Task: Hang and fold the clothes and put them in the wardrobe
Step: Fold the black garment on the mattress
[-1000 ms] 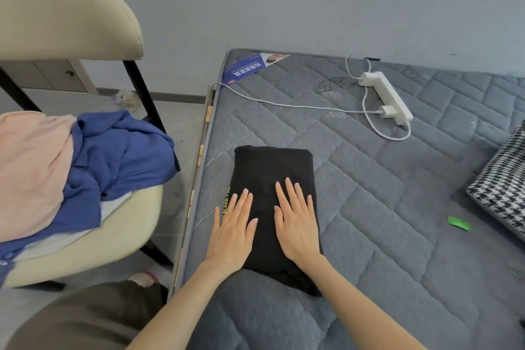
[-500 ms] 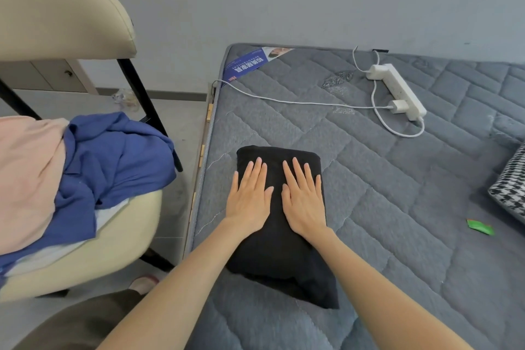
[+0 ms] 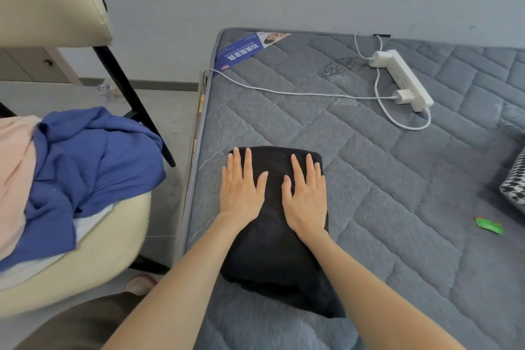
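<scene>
A folded black garment (image 3: pixel 272 253) lies on the grey quilted mattress (image 3: pixel 397 207), near its left edge. My left hand (image 3: pixel 241 187) rests flat on the garment's far left part, fingers spread. My right hand (image 3: pixel 306 193) lies flat beside it on the far right part, fingers spread too. Neither hand grips the cloth. On the cream chair (image 3: pixel 85 250) to the left sits a pile of clothes: a blue garment (image 3: pixel 93 173) over a pink one (image 3: pixel 14 179), with some white cloth beneath.
A white power strip (image 3: pixel 403 78) with a plugged charger and cables lies at the mattress's far side. A green scrap (image 3: pixel 489 225) and a houndstooth cushion (image 3: pixel 515 185) are at the right. A blue label (image 3: pixel 241 51) marks the far left corner. Floor runs between chair and mattress.
Both hands have slid away from me along the black garment, from its middle to its far end, and spread slightly apart. The view has tilted and moved closer.
</scene>
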The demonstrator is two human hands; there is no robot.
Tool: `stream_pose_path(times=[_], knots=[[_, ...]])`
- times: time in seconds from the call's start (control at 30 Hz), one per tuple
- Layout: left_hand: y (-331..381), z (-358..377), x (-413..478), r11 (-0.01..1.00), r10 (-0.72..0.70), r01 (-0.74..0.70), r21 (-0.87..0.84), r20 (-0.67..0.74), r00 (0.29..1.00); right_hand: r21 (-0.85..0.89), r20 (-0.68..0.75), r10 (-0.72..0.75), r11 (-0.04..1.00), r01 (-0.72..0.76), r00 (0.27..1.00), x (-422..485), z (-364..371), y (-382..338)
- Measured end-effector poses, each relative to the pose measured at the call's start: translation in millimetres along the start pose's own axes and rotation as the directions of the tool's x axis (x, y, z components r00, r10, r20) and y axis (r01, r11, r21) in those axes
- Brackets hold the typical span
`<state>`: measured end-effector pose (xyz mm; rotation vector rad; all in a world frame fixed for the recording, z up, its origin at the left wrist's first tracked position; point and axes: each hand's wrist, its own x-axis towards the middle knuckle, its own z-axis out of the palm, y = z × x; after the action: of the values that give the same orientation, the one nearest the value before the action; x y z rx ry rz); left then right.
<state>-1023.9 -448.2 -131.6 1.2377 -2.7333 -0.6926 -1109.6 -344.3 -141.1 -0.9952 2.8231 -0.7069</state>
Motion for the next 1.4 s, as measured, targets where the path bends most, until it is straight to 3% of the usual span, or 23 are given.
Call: stream_pose_path(times=[0.27, 0.53, 0.77, 0.9, 1.0, 1.2, 1.4], knots=[[0.9, 6.4, -69.4, 1.0, 0.002, -0.004, -0.024, -0.044, 0.999, -0.028, 0.143, 0.062, 0.998, -0.059, 0.988, -31.1, -14.3, -12.8], [-18.7, 12.0, -106.8, 0.997, 0.037, -0.04, -0.062, -0.058, 0.998, -0.026, 0.154, -0.145, 0.988, 0.151, 0.977, -92.2, -31.3, 13.1], [-33.2, 2.6, -122.0, 0.997, 0.061, -0.06, -0.043, 0.012, 0.998, 0.112, 0.155, -0.176, 0.981, 0.16, 0.972, -112.3, -42.9, 35.6], [-38.9, -20.3, -126.0, 0.995, 0.097, -0.1, 0.02, 0.1, 0.99, 0.023, 0.035, -0.193, 0.981, 0.193, 0.98, -100.8, -54.4, 21.3], [-44.1, -47.4, -125.3, 0.989, 0.15, -0.15, 0.016, 0.011, 0.989, 0.071, -0.023, -0.249, 0.966, 0.25, 0.968, -88.0, -69.3, -6.4], [-66.4, -105.8, -130.6, 0.99, 0.001, -0.024, -0.137, -0.166, 0.986, 0.195, 0.018, -0.44, 0.882, 0.428, 0.898, -71.4, -80.6, -72.8], [-133.1, -161.1, -150.7, 0.96, -0.215, 0.154, -0.236, -0.264, 0.94, 0.345, 0.19, -0.526, 0.827, 0.445, 0.829, -64.2, -53.3, -140.6]])
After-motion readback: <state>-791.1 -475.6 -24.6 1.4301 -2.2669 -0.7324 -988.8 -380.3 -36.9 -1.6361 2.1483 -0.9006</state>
